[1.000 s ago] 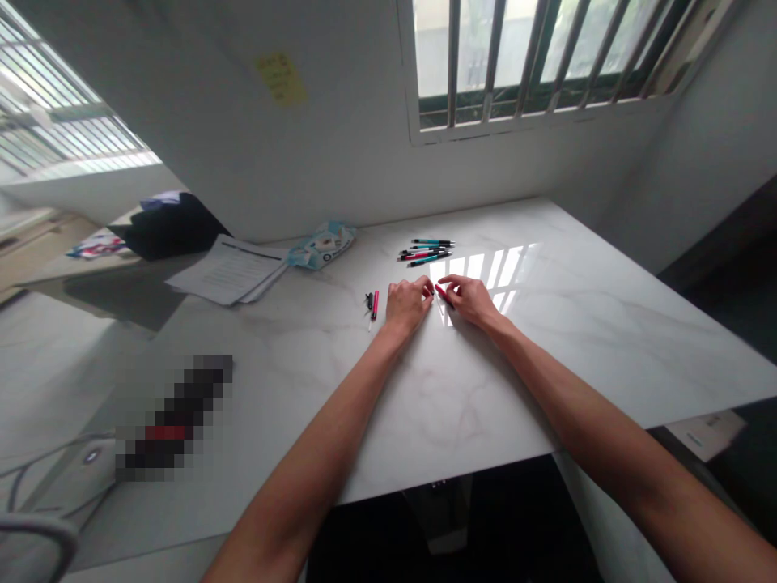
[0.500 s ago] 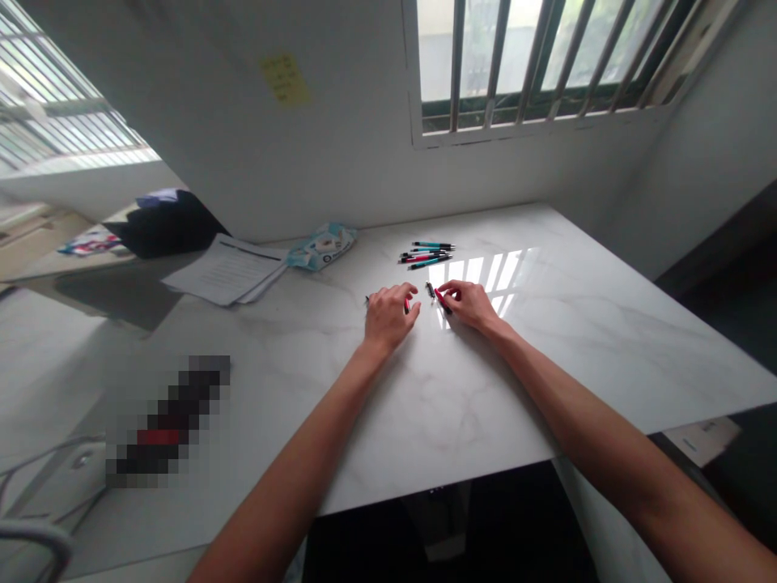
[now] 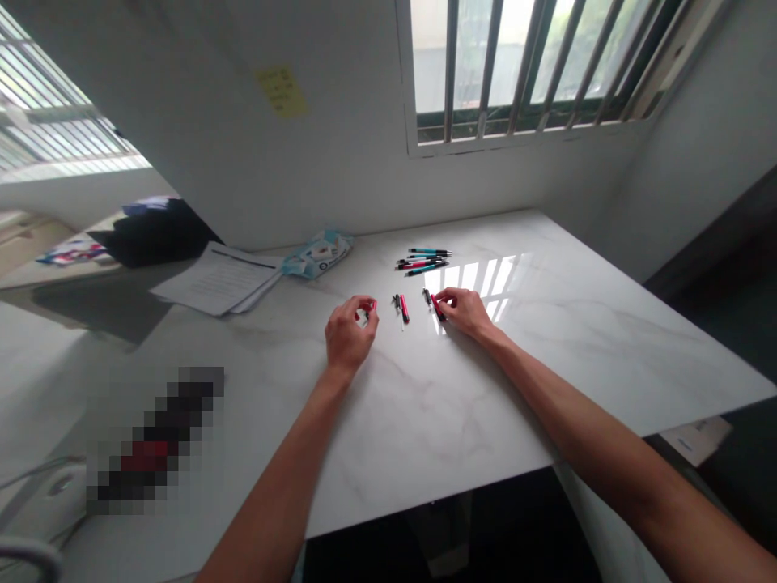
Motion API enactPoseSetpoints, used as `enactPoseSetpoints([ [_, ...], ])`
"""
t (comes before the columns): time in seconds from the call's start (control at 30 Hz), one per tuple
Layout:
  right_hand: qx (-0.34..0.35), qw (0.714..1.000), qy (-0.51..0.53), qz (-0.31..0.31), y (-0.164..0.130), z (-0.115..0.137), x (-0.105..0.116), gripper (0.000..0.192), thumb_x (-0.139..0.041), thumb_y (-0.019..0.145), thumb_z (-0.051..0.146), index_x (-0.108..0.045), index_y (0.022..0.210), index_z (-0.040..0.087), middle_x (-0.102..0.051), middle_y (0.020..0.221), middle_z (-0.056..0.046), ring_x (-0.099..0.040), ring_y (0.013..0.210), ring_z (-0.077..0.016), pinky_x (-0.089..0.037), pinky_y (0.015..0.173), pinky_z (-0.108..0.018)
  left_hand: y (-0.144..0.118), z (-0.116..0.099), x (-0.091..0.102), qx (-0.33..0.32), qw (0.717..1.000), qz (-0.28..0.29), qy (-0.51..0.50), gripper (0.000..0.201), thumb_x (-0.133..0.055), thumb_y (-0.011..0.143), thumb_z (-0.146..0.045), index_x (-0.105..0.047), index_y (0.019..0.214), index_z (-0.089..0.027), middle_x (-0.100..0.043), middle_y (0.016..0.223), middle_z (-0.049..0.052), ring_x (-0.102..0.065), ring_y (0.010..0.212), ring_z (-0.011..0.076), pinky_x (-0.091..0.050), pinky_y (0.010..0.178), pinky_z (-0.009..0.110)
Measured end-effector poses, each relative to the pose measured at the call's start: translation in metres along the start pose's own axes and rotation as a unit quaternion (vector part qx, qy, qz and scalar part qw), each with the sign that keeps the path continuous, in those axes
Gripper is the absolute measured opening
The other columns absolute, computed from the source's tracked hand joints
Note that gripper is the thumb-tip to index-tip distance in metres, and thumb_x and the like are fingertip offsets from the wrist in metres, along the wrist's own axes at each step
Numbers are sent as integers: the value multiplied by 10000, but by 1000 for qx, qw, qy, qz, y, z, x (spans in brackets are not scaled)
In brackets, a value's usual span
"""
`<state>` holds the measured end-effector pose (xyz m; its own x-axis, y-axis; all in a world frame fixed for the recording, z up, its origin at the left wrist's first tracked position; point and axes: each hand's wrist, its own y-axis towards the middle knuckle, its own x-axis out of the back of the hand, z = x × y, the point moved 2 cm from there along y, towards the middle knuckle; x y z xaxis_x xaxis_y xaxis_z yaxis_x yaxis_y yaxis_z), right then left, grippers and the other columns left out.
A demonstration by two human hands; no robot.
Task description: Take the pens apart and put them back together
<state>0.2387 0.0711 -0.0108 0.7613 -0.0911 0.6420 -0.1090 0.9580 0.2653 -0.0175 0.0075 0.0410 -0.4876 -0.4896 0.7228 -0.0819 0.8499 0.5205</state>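
My left hand (image 3: pixel 350 334) is at the left of a row of pen parts, thumb and fingers curled round a red pen barrel (image 3: pixel 374 306); small dark and white parts show through the finger gap, partly hidden. In the middle lie a red-and-black pen barrel (image 3: pixel 404 309) and a slim black piece (image 3: pixel 396 303), with a thin white piece beside them. On the right, my right hand (image 3: pixel 466 311) pinches another red-and-black barrel (image 3: pixel 436 307) at the table surface. Just left of that barrel lies a small black part (image 3: pixel 426 296).
Several blue, red and black pens (image 3: pixel 425 261) lie in a group farther back. Left of them are a wipes packet (image 3: pixel 319 254) and printed papers (image 3: pixel 215 278). A pixelated dark object (image 3: pixel 161 437) is at the left on the marble-patterned table (image 3: pixel 461 421).
My left hand has moved left from the middle parts, uncovering them, and now closes round the left barrel. My right hand stays at the right barrel. The view has shifted slightly.
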Motion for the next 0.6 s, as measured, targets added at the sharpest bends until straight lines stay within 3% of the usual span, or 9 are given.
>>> enactPoseSetpoints([
  [0.37, -4, 1000, 7, -17, 1, -2, 2, 235, -636, 872, 211, -821, 1014, 242, -802, 869, -3, -683, 721, -161, -519, 764, -276, -3, 1, -6, 5, 999, 22, -41, 184, -603, 894, -220, -706, 1043, -249, -769, 940, 15, -643, 791, 202, -508, 838, 333],
  [0.6, -14, 994, -48, -94, 38, -33, 1, 384, -530, 910, 133, -749, 1222, 179, -749, 1133, -96, -692, 921, -210, -532, 915, -331, -15, -7, -16, -40, 995, 69, -62, 198, -598, 906, -181, -712, 1054, -244, -756, 946, 19, -633, 803, 197, -509, 880, 331],
])
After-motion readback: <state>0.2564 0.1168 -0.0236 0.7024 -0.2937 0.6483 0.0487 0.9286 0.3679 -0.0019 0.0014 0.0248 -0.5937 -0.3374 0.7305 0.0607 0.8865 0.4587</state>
